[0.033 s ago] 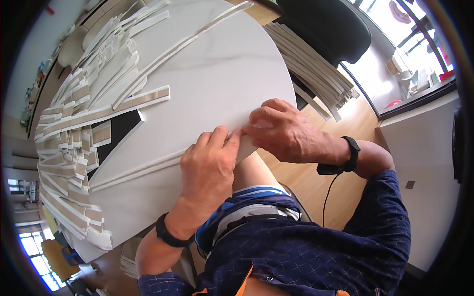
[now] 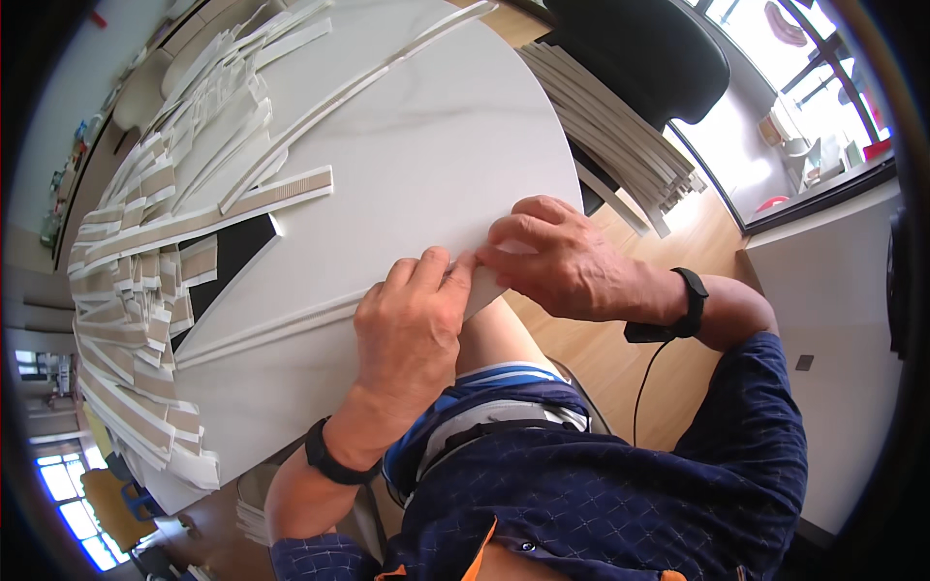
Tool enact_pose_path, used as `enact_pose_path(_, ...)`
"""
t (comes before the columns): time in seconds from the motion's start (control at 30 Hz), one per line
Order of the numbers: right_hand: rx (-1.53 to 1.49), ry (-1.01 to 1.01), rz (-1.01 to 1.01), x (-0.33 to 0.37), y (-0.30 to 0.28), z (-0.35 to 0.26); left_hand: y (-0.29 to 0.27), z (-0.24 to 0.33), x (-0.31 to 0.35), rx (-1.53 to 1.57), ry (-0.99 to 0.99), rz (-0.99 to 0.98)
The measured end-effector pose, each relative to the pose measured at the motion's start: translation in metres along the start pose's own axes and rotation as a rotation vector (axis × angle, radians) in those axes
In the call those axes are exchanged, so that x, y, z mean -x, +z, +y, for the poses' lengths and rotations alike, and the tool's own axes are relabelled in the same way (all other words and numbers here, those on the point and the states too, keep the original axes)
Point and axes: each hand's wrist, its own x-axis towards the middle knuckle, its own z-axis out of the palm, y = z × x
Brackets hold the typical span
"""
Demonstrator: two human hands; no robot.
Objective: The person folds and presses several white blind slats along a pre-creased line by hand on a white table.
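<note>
A long, thin white strip (image 2: 281,331) lies near the close edge of the white table (image 2: 426,145), its right end running under my fingers. My left hand (image 2: 412,320) rests over that end, thumb and fingers closed on it. Just to the right, my right hand (image 2: 557,254) is closed in a pinch at the tip of the strip, touching the left fingertips. The very end between the fingers is hidden, so what the right fingertips grip is not plain.
Many white and beige strips (image 2: 136,334) pile up on the table's left, by a black patch (image 2: 232,266). One long strip (image 2: 349,92) crosses the far side. A bundle of strips (image 2: 615,121) lies beside a black chair (image 2: 639,58). A cable (image 2: 639,387) hangs from my right wrist.
The left part of the long strip has shifted slightly toward the far side. Both hands stay in nearly the same place.
</note>
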Motion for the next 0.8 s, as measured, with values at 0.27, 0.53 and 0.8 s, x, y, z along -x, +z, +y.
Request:
enact_pose_path(0.27,-0.108,-0.059,0.093,0.013,0.004,0.017,0.008,-0.006,0.001,0.027,0.040,0.174)
enact_pose_path(0.53,0.015,-0.047,-0.050,0.002,-0.001,0.004,0.010,-0.012,0.000,0.096,-0.013,0.202)
enact_pose_path(0.8,-0.146,0.048,0.032,0.018,-0.007,0.012,0.012,-0.012,0.002,0.091,-0.003,0.211)
